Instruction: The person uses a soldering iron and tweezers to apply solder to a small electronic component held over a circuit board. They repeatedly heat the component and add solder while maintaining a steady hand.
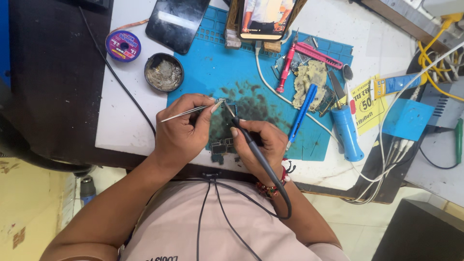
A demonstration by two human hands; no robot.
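- I see my left hand [181, 128] pinching thin metal tweezers [191, 111] over a dark circuit board [223, 137].
- My right hand [261, 145] grips a soldering iron [251, 145]; its tip is beside the tweezers' tip.
- The board lies on a stained blue mat [217, 67].
- A round tin [164, 72] stands just beside the mat's left edge.

One head-worn camera looks steeply down, close over the blue mat [212, 67].

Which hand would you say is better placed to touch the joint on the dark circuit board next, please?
Probably the right hand: its grey corded soldering iron points at the dark circuit board, while the left hand holds thin metal tweezers there.
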